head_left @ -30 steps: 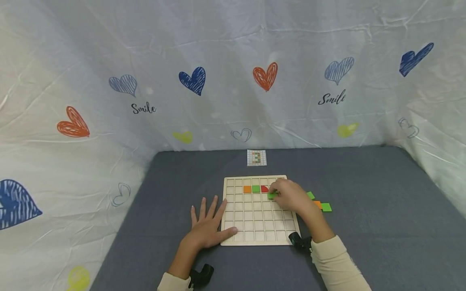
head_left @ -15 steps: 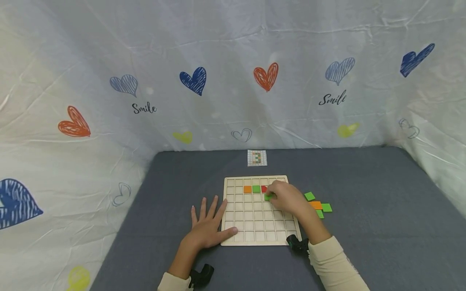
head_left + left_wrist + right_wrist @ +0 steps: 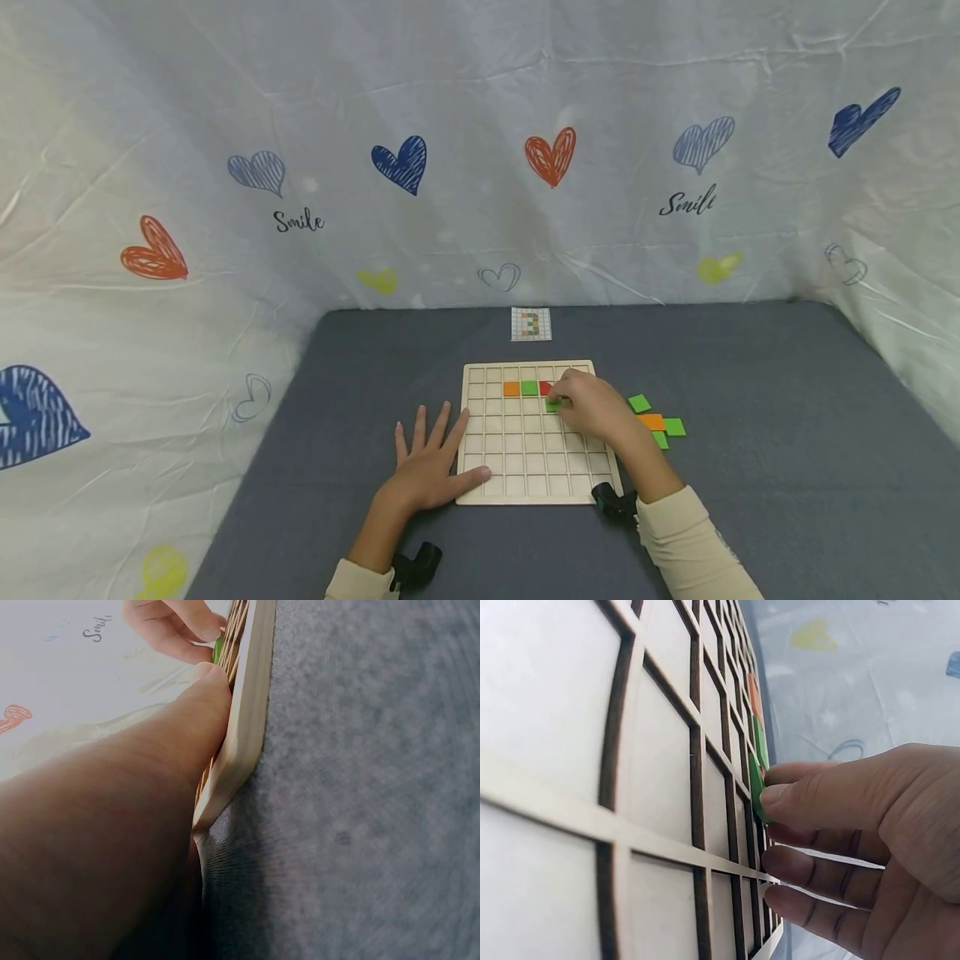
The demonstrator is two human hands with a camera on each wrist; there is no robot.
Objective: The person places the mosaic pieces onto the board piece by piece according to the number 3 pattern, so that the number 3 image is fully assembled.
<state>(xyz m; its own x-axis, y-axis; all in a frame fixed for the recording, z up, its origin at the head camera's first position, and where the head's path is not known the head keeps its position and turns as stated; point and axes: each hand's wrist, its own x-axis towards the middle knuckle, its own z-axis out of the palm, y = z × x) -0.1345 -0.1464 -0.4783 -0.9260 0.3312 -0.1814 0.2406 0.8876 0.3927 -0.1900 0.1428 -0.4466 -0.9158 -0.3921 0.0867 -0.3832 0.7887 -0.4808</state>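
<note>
A pale wooden grid board [image 3: 523, 444] lies on the dark table. In its second row sit an orange tile [image 3: 512, 389], a green tile [image 3: 529, 388] and a red tile [image 3: 545, 388], side by side. My right hand [image 3: 595, 407] pinches another green tile [image 3: 552, 406] between thumb and fingers, just below the red one. In the right wrist view this pinched green tile [image 3: 757, 787] stands tilted at the grid. My left hand [image 3: 429, 468] lies spread at the board's left edge, its thumb over the lower left cells.
To the right of the board lie several loose tiles, among them a green tile [image 3: 674, 427] and an orange tile [image 3: 651, 422]. A small printed pattern card [image 3: 531, 325] lies behind the board. A curtain with hearts [image 3: 480, 192] hangs along the back.
My right hand has shifted slightly left with the green tile, from beside the red tile to below it. More loose tiles show at the right. My left hand stays put.
</note>
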